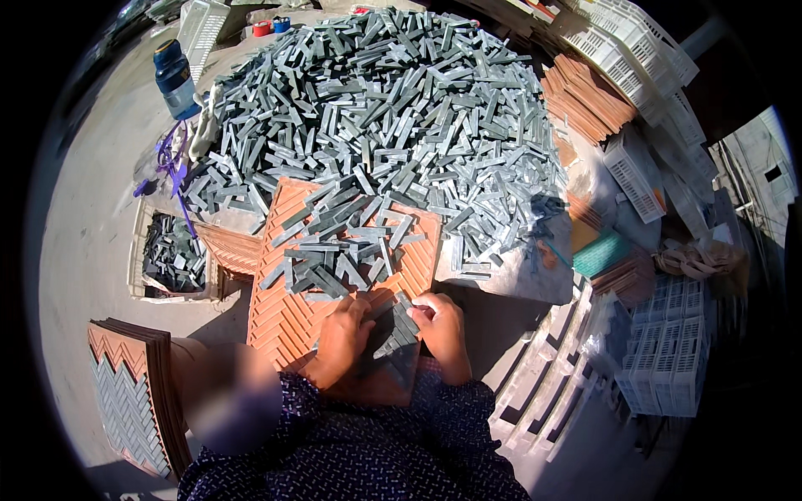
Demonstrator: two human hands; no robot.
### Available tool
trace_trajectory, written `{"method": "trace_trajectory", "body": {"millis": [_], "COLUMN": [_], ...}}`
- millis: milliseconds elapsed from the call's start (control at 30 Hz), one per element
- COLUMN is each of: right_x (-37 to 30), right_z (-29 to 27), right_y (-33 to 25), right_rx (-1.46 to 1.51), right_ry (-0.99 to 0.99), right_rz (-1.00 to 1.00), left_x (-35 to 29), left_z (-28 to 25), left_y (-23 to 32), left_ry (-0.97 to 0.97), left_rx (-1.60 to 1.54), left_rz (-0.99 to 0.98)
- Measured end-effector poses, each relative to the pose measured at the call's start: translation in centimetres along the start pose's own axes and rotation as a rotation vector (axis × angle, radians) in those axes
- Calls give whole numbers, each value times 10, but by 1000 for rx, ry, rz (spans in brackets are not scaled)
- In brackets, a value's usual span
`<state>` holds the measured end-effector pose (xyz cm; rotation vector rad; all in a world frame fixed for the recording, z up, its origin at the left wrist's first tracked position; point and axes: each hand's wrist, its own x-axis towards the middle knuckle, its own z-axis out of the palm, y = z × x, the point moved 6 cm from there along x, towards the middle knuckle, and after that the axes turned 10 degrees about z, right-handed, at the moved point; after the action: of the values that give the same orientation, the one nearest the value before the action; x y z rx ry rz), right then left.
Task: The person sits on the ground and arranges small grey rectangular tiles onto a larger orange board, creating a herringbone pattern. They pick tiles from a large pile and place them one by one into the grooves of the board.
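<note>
Seen from above in bright sun, a person in a dark, white-patterned shirt [359, 468] works with two bare hands at an orange tray [276, 321]. The tray, ridged in a herringbone pattern, lies in front of the body, its far end reaching into a broad heap [393, 108] of grey strips. A loose pile [334, 234] of the same strips covers much of the tray's far half; nearer the body, darker strips [386, 338] lie fitted together between the hands.

The left hand [341, 332] is over the tray, fingers bent downward beside the fitted strips; I cannot tell whether it grasps one. The right hand [443, 330] is at the tray's right side, thumb and fingers drawn together at the end of a strip [403, 299] — whether they grip it or only touch it, I cannot tell.

To the left are a crate [140, 250] of grey pieces, orange trays [230, 248] beside it, a blue bottle [174, 79] and purple straps [175, 163]. At lower left stands a stack [129, 401] of trays, grey strips filling most of its visible face. To the right are a pale slatted pallet [543, 367], white baskets [668, 351] and a green roll [600, 253] — with more orange sheets [585, 96] stacked farther back.
</note>
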<state>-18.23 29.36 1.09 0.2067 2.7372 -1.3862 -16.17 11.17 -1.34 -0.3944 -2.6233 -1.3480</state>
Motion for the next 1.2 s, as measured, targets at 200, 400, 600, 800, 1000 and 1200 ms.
{"method": "trace_trajectory", "body": {"millis": [200, 400, 600, 800, 1000, 1200], "right_x": [-8, -14, -25, -4, 50, 42], "right_z": [14, 37, 51, 43, 37, 36], "right_y": [-11, -22, -39, -36, -25, 8], "right_rx": [-59, -218, -195, -88, -97, 238], "right_ry": [97, 158, 98, 200, 170, -39], "right_rz": [-199, -188, -263, -275, -93, 118], "left_x": [-15, -36, -21, -22, -19, -19], "left_z": [-41, -68, -30, -10, -82, -244], "left_y": [-11, -27, 16, 15, 23, -116], "left_ry": [109, 87, -45, -191, -6, 367], "left_rx": [-106, -158, 119, 366, 125, 448], "left_rz": [-56, -126, 215, 213, 174, -183]}}
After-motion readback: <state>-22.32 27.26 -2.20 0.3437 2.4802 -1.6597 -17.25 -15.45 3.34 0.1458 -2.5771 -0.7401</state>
